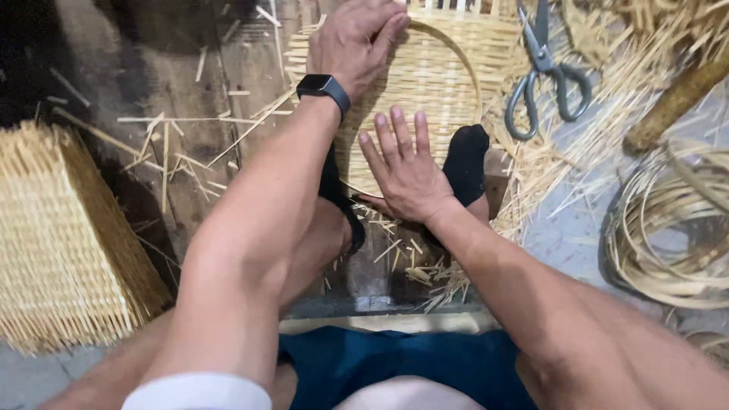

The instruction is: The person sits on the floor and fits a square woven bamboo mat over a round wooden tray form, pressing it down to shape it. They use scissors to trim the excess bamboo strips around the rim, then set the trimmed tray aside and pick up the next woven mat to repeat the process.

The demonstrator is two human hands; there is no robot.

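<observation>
Basket weaving (425, 83), round and shallow, lying flat on the floor straight ahead in the head view, pinned at its near edge by two black-socked feet (465, 156). Left hand (355, 42) reaching to the far left rim, fingers curled and pinched together on the rim hoop, black watch (324, 87) on the wrist. Right hand (404, 168) lying palm down on the near part of the weave, fingers spread flat and apart, pressing rather than grasping. No long axis to speak of: a disc, spreading far and right from both hands, right hand nearer its middle. Scissors (543, 72) far right, well apart from either hand. Coiled cane strips (668, 228) at the right, woven square basket (61, 243) at the near left, loose slivers (425, 269) scattered about.
</observation>
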